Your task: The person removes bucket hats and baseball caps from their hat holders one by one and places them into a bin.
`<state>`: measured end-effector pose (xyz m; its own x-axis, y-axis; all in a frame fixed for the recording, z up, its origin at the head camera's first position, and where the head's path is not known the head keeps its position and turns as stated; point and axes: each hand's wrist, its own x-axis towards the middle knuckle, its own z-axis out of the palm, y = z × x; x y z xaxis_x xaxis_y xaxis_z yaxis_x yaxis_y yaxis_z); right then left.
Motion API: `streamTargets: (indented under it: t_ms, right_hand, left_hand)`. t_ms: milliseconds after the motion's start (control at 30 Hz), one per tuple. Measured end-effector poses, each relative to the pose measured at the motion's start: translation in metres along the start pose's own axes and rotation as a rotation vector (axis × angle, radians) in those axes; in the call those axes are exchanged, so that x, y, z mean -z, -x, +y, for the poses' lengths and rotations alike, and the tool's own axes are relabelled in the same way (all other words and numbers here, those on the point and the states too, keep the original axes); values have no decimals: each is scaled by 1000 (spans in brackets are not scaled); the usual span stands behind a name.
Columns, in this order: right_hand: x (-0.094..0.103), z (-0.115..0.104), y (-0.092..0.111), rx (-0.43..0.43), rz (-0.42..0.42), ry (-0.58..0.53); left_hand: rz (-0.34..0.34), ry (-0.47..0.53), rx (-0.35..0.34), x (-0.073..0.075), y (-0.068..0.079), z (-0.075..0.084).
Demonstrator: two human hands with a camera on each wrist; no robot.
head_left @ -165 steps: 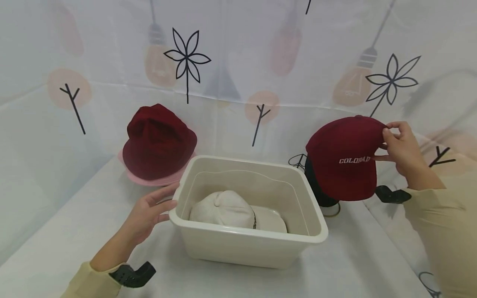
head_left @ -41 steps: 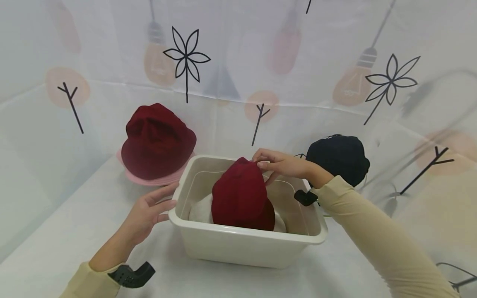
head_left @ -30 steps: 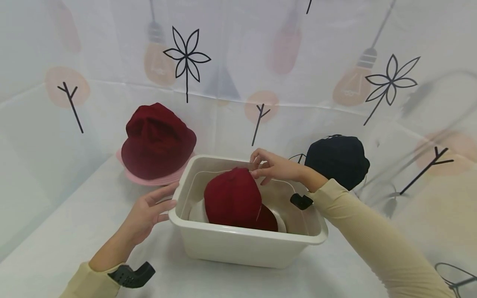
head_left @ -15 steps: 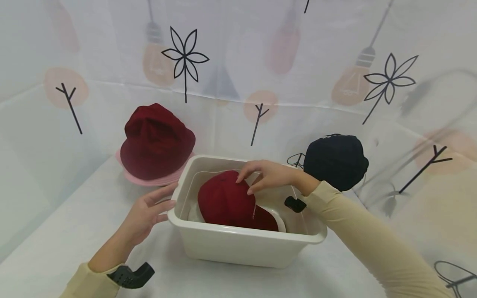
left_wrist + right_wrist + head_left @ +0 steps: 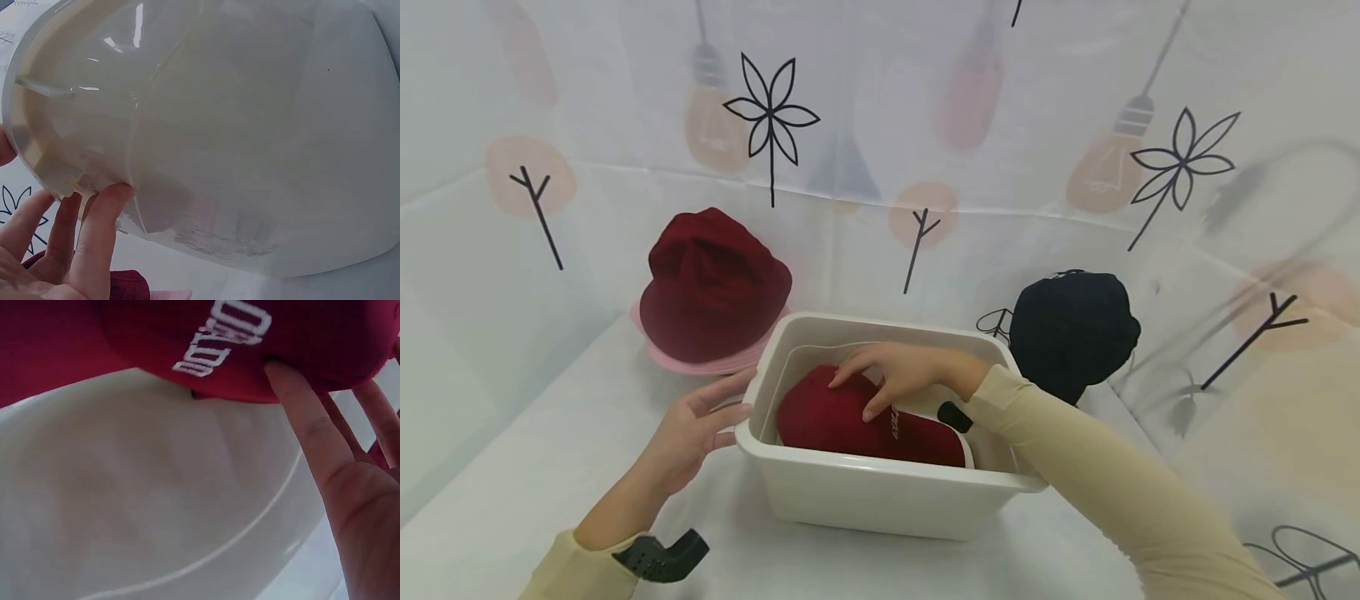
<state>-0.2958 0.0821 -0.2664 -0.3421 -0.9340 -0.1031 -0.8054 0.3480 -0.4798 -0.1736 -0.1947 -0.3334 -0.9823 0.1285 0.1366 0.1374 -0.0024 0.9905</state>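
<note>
A dark red baseball cap (image 5: 842,417) with white lettering lies in a cream plastic basin (image 5: 880,492), its bill toward the right. Beneath it shows the pale edge of the white cap (image 5: 967,450). My right hand (image 5: 902,377) reaches into the basin and presses on the red crown with spread fingers. In the right wrist view the thumb (image 5: 306,419) touches the crown beside the lettering, while other fingertips are hidden behind the cap. My left hand (image 5: 688,437) rests against the basin's left rim, its fairly straight fingers (image 5: 100,219) touching the outer wall.
Another dark red cap (image 5: 707,292) stands on a pink hat (image 5: 662,358) at the back left. A dark navy cap (image 5: 1075,329) stands at the back right, close to the basin. A patterned cloth (image 5: 865,100) hangs behind the white table (image 5: 730,558).
My right hand carried the red cap from the right into the basin, over the white cap. The red cap has since settled lower and leftward under that hand. The left hand stays put.
</note>
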Motion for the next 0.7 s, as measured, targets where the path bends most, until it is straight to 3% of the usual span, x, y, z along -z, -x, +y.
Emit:
streamTargets:
  t_ms: [400,700]
  right_hand:
    - [-22,-4,-27,-19,-91,136]
    - [-32,1,-28,-118,-265,190]
  left_hand:
    - [20,-28,21,-1,1,2]
    - [25,-25,18,-2,2,4]
